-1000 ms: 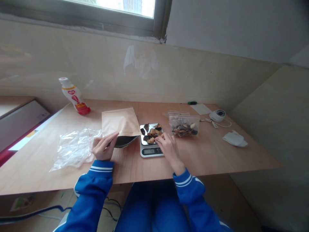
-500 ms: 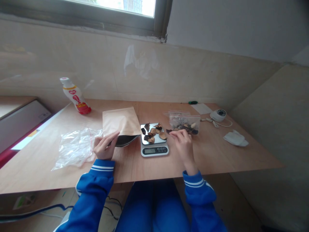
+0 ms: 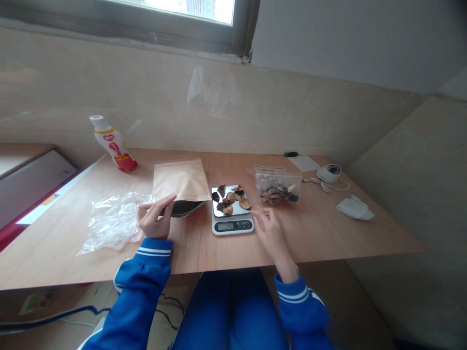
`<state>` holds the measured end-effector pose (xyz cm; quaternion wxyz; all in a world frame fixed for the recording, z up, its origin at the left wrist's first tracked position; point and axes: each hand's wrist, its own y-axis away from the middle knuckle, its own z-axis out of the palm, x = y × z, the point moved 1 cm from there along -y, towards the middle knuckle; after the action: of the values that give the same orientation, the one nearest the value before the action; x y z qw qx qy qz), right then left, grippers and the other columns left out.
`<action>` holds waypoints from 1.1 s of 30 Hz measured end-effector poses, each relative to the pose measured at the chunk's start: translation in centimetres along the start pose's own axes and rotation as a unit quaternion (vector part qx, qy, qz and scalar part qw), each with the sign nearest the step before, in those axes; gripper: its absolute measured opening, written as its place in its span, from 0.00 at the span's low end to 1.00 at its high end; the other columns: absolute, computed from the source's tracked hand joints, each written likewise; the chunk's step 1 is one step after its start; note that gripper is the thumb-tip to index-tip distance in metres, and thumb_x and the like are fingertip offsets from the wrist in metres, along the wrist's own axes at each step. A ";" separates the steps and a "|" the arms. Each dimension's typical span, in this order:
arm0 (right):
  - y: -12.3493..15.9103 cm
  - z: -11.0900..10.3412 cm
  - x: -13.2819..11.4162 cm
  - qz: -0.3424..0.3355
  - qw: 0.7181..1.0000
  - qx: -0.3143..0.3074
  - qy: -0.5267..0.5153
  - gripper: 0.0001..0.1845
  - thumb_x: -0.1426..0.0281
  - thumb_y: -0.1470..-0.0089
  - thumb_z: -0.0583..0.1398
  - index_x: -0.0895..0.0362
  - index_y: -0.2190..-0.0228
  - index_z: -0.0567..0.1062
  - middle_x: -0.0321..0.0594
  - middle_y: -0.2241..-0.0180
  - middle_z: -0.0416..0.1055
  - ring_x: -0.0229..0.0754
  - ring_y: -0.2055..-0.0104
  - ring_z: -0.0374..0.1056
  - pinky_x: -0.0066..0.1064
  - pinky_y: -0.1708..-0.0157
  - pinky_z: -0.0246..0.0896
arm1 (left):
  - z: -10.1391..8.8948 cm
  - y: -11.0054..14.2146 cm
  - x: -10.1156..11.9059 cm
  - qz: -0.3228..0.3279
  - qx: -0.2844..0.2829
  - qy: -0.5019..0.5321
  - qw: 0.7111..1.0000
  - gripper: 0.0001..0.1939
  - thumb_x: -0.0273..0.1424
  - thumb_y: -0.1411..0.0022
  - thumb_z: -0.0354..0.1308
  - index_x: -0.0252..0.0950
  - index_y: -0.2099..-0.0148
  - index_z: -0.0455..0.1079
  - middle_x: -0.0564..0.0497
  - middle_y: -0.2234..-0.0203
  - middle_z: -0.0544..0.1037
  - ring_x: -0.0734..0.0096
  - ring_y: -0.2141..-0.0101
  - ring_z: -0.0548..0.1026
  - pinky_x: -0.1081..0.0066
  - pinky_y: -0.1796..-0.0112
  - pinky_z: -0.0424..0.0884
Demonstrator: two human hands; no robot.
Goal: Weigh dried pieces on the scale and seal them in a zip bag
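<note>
The left hand (image 3: 155,217) is closed on the lower edge of a kraft paper stand-up pouch (image 3: 178,181), thumb on the outer face and fingers at the mouth, which gapes to show a dark, foil-like lining. The pouch lies left of centre on the wooden surface (image 3: 321,228) and should be light and fairly stiff, though it may crease; its edge near the mouth offers the easiest hold. The right hand (image 3: 272,238) is empty, its fingers loosely apart and just beside the front right corner of a digital kitchen scale (image 3: 224,225). On the scale's steel platform (image 3: 233,206) sit dried dark-and-tan pieces (image 3: 230,200), whose kind cannot be told. They look light, brittle and prone to slide on the steel, so fingertip pinches would suit them. More pieces fill a clear zip bag (image 3: 278,188) to the upper right of the scale. A crumpled clear plastic bag (image 3: 113,223) with a red-edged seal lies beside the left hand. Further off are a white bottle (image 3: 113,144) with red markings, a green marker (image 3: 291,154), a white paper sheet (image 3: 304,164), a corded white device (image 3: 328,172) and a folded white tissue (image 3: 354,208). The scale's digits and the bottle's lettering are too small to read.
</note>
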<state>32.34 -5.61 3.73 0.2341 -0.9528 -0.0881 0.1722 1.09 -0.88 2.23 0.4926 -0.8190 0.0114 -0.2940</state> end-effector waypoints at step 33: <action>-2.5 1.5 -2.4 -0.048 0.997 -0.056 0.005 0.09 0.69 0.43 0.60 0.50 0.60 0.78 0.44 0.59 0.69 0.49 0.59 0.61 0.39 0.58 0.57 | 0.0 -0.1 0.1 0.052 0.009 0.034 0.998 0.08 0.31 0.40 0.60 0.43 0.59 0.78 0.52 0.65 0.83 0.69 0.69 0.76 0.67 0.64 0.66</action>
<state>29.32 -3.37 4.40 0.1885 -0.9600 -0.1418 0.1510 1.14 -0.87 2.38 0.5137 -0.8025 0.0677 -0.2957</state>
